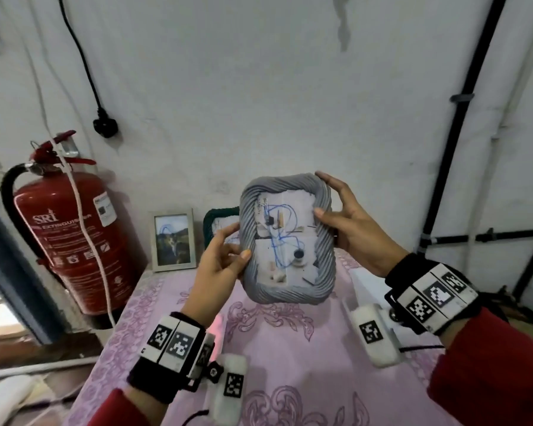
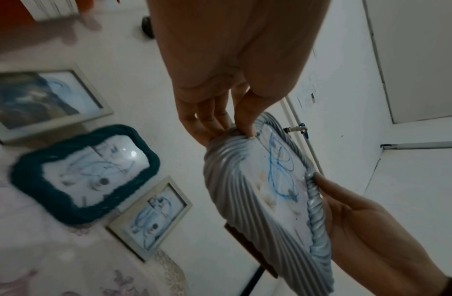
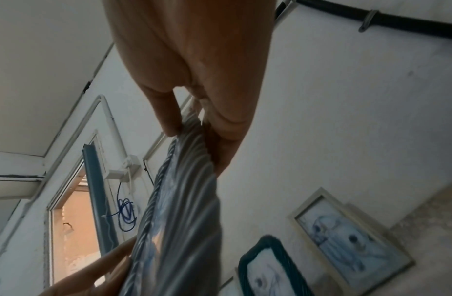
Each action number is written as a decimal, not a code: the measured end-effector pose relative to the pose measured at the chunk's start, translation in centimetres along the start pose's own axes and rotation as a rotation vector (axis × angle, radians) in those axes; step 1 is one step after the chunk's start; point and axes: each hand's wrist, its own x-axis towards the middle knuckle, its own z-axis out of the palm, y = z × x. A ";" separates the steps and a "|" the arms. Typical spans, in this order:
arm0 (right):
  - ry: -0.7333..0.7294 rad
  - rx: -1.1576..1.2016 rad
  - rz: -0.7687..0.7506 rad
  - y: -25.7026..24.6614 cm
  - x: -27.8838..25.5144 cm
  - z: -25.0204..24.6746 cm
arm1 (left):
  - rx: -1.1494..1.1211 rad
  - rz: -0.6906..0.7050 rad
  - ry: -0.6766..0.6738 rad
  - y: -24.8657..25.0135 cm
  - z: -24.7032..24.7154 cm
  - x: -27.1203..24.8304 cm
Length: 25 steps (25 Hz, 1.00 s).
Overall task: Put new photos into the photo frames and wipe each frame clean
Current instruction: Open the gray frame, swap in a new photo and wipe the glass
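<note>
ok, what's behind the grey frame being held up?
Behind the grey frame, a dark green frame peeks out at its left, leaning on the wall. The left wrist view shows a second silver frame there too, hidden in the head view. The grey frame's own back is unseen.

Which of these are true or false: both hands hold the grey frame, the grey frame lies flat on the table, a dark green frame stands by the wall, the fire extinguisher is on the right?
1. Both hands hold the grey frame. True: the left hand and the right hand grip opposite edges.
2. The grey frame lies flat on the table. False: it is held up above the pink tablecloth.
3. A dark green frame stands by the wall. True.
4. The fire extinguisher is on the right. False: it stands on the left.
</note>
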 end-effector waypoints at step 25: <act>0.121 0.236 0.142 7.0 -5.2 5.9 | 0.486 0.129 0.019 -1.3 5.3 -8.7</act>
